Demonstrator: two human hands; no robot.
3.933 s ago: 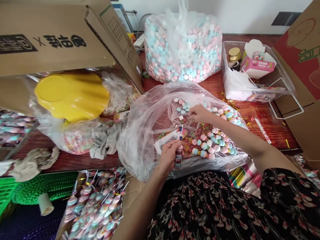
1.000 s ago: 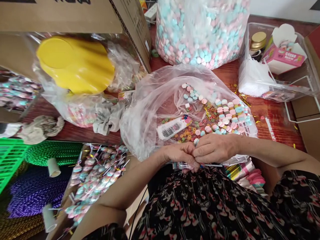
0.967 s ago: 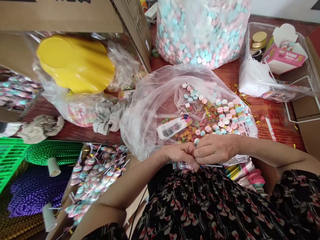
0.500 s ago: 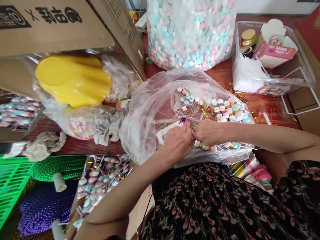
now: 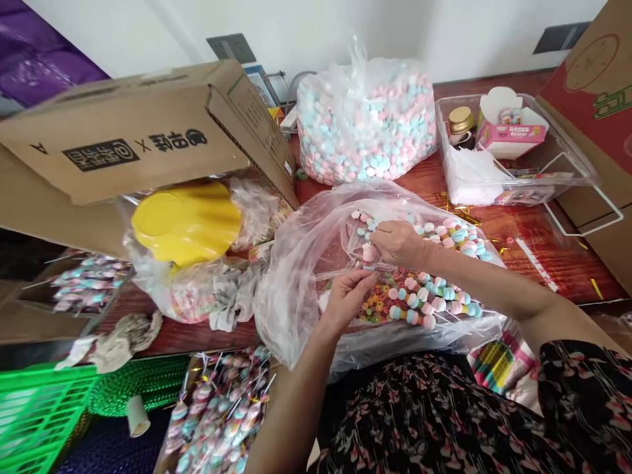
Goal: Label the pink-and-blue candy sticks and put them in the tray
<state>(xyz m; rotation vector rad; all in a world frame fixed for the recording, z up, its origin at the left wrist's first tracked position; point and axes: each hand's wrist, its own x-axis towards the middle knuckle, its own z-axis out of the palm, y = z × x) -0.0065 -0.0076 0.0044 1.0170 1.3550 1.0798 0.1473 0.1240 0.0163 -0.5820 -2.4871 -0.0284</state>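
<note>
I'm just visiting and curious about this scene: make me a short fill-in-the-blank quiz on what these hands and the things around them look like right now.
1. The right hand pinches a pink candy, with the left hand just ____ it in the view.
2. The big clear bag holds pink and ____ candies.
3. The small jar in the clear tray has a ____ lid.
4. The plastic basket at lower left is ____.

Missing words: below; blue; gold; green.

A wooden table point(image 5: 557, 270) holds bagged pastel candies point(image 5: 368, 125) and what seem gold foil scraps point(image 5: 464, 216).
</note>
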